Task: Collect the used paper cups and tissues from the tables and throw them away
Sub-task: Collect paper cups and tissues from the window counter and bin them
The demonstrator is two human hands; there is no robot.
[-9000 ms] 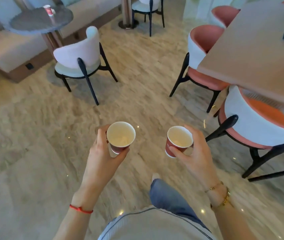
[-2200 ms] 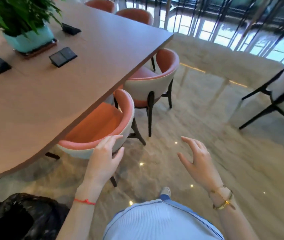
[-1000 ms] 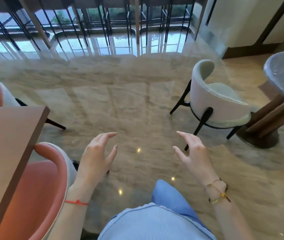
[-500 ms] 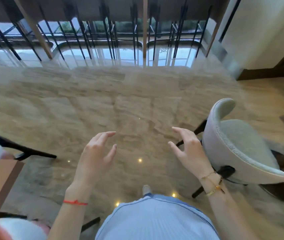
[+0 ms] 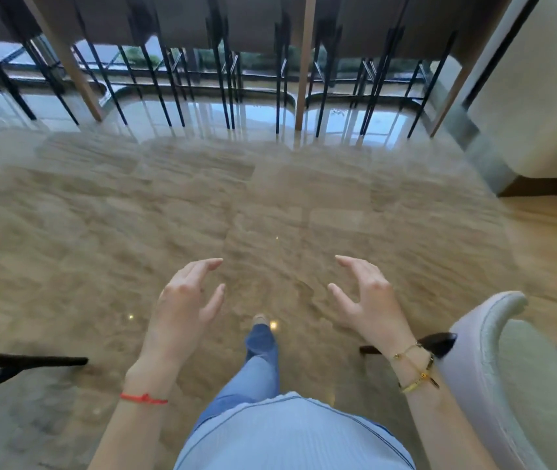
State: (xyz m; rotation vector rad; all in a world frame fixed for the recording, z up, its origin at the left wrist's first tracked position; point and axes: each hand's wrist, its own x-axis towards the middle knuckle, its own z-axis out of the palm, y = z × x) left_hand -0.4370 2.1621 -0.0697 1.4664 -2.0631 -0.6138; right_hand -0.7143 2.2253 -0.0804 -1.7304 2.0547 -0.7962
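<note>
Although no paper cups or tissues are in view, both the left hand [image 5: 182, 300] and right hand [image 5: 365, 300] hover empty and spread; such thin cups likely crush easily, so grip mid-wall.

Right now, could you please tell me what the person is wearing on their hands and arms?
Both forearms are bare, with no sleeves showing. The left hand has a thin red string bracelet at the wrist. The right hand has gold bracelets at the wrist, one a fine chain. No rings or gloves show.
</note>
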